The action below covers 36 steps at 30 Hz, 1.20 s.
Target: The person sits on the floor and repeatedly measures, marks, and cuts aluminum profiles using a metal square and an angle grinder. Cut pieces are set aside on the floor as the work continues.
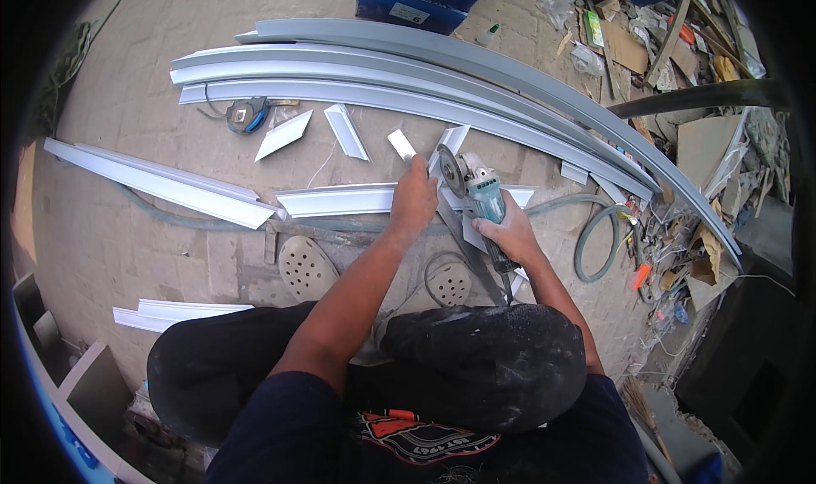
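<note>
"What takes up the most room around the angle grinder [487,199]?"

"The paved ground [229,271], then the stack of long white trim profiles [382,74] beyond the grinder. They lie side by side, presumably so the long lengths rest flat."

"And the middling things?"

"Well to the grinder's left, a shorter pair of profiles [170,188]. To its right, a looped grey-green hose [580,250]. Just left of it, a mitred profile [340,201], lying flat with slanted ends."

"How is the grinder itself held?"

"The right hand [517,233] has its fingers clamped around the body, thumb along the side. That grip sits behind the cutting disc [452,169], likely for control and to spare the fingers."

"Is the left hand [415,197] on it too?"

"No, it is just left of the disc. Its fingers look clamped on the short white piece [399,144], perhaps to steady it, though the fingertips are hidden, so I say that with some caution. The piece points away from the body, left of the grinder's head."
</note>
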Motion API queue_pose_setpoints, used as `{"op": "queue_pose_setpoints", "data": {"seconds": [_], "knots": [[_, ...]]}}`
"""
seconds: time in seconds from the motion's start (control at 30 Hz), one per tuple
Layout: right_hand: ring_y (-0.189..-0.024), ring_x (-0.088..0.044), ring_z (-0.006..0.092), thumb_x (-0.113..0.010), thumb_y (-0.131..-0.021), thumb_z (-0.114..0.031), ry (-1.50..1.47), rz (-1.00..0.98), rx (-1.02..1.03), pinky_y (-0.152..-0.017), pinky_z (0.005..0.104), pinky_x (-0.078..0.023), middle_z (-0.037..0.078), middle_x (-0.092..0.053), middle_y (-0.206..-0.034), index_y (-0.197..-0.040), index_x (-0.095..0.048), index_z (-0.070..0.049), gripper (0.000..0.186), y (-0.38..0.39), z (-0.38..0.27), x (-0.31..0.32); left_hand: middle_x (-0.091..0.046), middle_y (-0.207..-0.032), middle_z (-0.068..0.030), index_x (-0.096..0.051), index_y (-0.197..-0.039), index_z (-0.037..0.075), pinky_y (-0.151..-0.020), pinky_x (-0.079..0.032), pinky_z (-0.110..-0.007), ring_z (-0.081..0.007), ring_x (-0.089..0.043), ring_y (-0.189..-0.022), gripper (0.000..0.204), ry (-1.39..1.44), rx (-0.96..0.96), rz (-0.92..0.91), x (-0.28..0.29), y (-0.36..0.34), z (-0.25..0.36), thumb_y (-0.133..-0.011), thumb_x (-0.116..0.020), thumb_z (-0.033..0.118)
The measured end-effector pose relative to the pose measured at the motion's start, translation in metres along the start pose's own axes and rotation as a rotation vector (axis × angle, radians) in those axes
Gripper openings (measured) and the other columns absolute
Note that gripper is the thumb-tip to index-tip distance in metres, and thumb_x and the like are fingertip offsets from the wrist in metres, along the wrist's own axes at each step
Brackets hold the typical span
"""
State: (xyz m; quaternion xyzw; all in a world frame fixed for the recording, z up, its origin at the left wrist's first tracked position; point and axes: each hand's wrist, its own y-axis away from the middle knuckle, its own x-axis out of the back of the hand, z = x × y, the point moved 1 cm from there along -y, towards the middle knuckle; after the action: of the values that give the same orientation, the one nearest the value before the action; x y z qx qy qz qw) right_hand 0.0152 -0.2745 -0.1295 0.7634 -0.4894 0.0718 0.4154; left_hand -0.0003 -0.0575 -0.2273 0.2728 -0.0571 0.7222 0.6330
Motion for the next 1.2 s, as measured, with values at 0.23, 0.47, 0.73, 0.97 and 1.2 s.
{"op": "queue_pose_setpoints", "data": {"seconds": [0.23,0.47,0.73,0.97,1.2], "knots": [[-0.122,-0.071,0.0355,-0.087,-0.080,-0.043,0.011,0.012,0.011,-0.110,0.0428,-0.051,0.026,-0.073,-0.131,-0.154,-0.053,0.003,0.094,-0.0012,0.0040,-0.0027,-0.071,-0.104,-0.0372,-0.045,-0.120,-0.001,-0.085,-0.054,-0.065,-0.0607,-0.069,-0.104,0.029,0.009,-0.004,0.002,-0.0003,-0.0008,-0.0017,-0.103,-0.068,0.004],[-0.122,-0.071,0.0359,-0.087,-0.080,-0.043,0.025,0.001,0.004,-0.110,0.0432,-0.051,0.025,-0.073,-0.130,-0.154,-0.054,0.003,0.093,-0.0025,0.0054,-0.0036,-0.071,-0.103,-0.0372,-0.046,-0.119,-0.001,-0.085,-0.054,-0.065,-0.0602,-0.069,-0.104,0.028,0.009,-0.008,0.005,-0.0022,-0.0001,-0.0030,-0.102,-0.069,0.003],[-0.123,-0.070,0.0367,-0.086,-0.080,-0.041,0.011,0.009,0.018,-0.110,0.0437,-0.050,0.026,-0.073,-0.131,-0.153,-0.054,0.003,0.091,-0.0038,0.0022,-0.0048,-0.071,-0.103,-0.0362,-0.046,-0.119,0.000,-0.084,-0.054,-0.064,-0.0589,-0.070,-0.105,0.029,0.015,-0.002,0.015,-0.0029,0.0001,-0.0029,-0.102,-0.070,0.003],[-0.123,-0.071,0.0368,-0.086,-0.081,-0.041,0.014,-0.015,-0.003,-0.110,0.0439,-0.051,0.026,-0.073,-0.131,-0.153,-0.054,0.003,0.091,-0.0021,0.0025,-0.0040,-0.071,-0.103,-0.0354,-0.048,-0.120,0.000,-0.085,-0.054,-0.063,-0.0588,-0.070,-0.105,0.029,0.030,0.026,0.011,-0.0017,0.0017,-0.0011,-0.102,-0.070,0.003],[-0.124,-0.071,0.0374,-0.086,-0.081,-0.041,0.018,-0.013,0.021,-0.110,0.0441,-0.051,0.026,-0.073,-0.132,-0.154,-0.053,0.002,0.091,-0.0056,0.0014,-0.0046,-0.071,-0.105,-0.0356,-0.048,-0.121,0.000,-0.086,-0.053,-0.063,-0.0587,-0.069,-0.106,0.029,0.034,0.016,0.024,-0.0023,0.0010,-0.0033,-0.102,-0.070,0.003]]}}
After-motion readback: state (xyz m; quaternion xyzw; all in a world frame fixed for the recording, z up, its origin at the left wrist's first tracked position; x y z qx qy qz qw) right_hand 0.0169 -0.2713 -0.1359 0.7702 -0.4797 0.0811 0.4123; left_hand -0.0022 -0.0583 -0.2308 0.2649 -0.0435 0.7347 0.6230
